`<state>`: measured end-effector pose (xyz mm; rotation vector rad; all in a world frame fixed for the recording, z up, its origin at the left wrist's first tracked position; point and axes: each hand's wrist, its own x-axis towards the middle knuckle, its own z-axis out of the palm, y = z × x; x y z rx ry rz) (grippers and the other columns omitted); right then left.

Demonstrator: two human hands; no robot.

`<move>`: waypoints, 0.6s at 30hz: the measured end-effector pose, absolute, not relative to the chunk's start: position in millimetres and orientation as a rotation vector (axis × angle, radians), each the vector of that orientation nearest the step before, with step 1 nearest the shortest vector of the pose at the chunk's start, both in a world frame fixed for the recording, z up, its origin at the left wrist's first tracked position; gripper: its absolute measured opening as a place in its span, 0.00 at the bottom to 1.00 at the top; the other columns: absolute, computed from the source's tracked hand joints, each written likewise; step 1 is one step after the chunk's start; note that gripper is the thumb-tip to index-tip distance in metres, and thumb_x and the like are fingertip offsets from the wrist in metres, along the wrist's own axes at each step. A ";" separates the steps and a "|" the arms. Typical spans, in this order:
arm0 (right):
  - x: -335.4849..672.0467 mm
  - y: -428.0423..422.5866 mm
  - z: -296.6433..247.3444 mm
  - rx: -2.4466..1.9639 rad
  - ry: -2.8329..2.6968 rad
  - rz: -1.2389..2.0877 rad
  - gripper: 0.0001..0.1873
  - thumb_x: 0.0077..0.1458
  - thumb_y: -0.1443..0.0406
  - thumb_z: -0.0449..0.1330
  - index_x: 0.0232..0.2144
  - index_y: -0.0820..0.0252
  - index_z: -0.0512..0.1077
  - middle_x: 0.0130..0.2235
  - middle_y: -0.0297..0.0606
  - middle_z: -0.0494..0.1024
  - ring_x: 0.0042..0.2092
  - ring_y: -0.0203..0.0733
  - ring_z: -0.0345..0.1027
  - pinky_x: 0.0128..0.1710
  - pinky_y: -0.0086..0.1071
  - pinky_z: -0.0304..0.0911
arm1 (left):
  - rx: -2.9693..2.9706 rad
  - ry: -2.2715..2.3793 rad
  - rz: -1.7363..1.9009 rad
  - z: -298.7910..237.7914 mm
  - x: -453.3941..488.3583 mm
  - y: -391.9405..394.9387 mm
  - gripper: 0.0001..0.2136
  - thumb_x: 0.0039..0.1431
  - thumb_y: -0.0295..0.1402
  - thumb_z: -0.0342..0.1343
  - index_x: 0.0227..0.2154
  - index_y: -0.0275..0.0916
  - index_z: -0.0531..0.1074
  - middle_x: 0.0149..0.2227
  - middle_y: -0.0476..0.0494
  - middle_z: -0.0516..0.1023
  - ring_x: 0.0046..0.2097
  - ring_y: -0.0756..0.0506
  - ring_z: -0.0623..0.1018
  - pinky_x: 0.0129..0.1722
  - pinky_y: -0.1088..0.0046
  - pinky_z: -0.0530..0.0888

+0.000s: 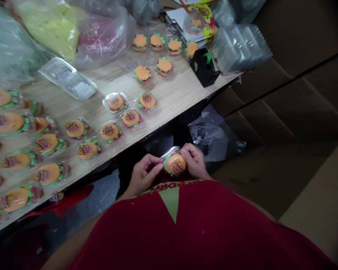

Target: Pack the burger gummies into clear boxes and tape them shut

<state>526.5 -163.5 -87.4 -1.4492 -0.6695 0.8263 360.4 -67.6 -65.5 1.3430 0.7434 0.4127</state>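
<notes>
A burger pack is pinched by left hand and right hand, seemingly being closed. Even pressure at the rim seems needed.

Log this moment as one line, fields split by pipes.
left hand: holding clear burger pack at left | right hand: holding its right edge | tabletop: more burger packs, black tape dispenser

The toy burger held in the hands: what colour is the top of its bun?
The bun top is orange; it shows in the head view.
</notes>
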 end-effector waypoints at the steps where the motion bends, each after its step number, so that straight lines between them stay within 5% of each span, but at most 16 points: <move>1: 526.0 -162.6 -86.6 -1.444 -0.667 0.823 0.14 0.59 0.58 0.56 0.24 0.60 0.65 0.25 0.29 0.63 0.26 0.32 0.54 0.26 0.27 0.52 | 1.359 0.743 0.436 -65.9 360.5 -68.2 0.08 0.55 0.34 0.59 0.33 0.34 0.72 0.29 0.46 0.77 0.29 0.51 0.74 0.28 0.76 0.69; 10: 525.8 -165.4 -86.4 -1.426 -0.693 0.836 0.14 0.60 0.58 0.55 0.26 0.59 0.63 0.26 0.30 0.62 0.27 0.32 0.54 0.27 0.27 0.52 | 1.313 0.794 0.452 -67.6 361.4 -65.0 0.07 0.54 0.34 0.60 0.32 0.35 0.73 0.28 0.47 0.77 0.29 0.51 0.73 0.29 0.77 0.70; 15: 539.3 -156.7 -70.0 -1.327 -0.983 1.215 0.13 0.58 0.56 0.58 0.40 0.59 0.67 0.32 0.32 0.66 0.31 0.33 0.60 0.30 0.27 0.57 | 1.380 0.662 0.293 -46.3 358.9 -22.4 0.07 0.55 0.34 0.59 0.34 0.36 0.74 0.31 0.47 0.77 0.32 0.50 0.74 0.32 0.77 0.70; 18: 542.0 -145.0 -59.9 -1.246 -1.260 1.290 0.12 0.59 0.57 0.58 0.39 0.60 0.71 0.34 0.35 0.69 0.34 0.34 0.63 0.35 0.29 0.59 | 1.543 0.479 0.127 -31.3 355.4 -6.0 0.08 0.58 0.34 0.56 0.36 0.36 0.75 0.33 0.45 0.77 0.33 0.49 0.75 0.32 0.76 0.70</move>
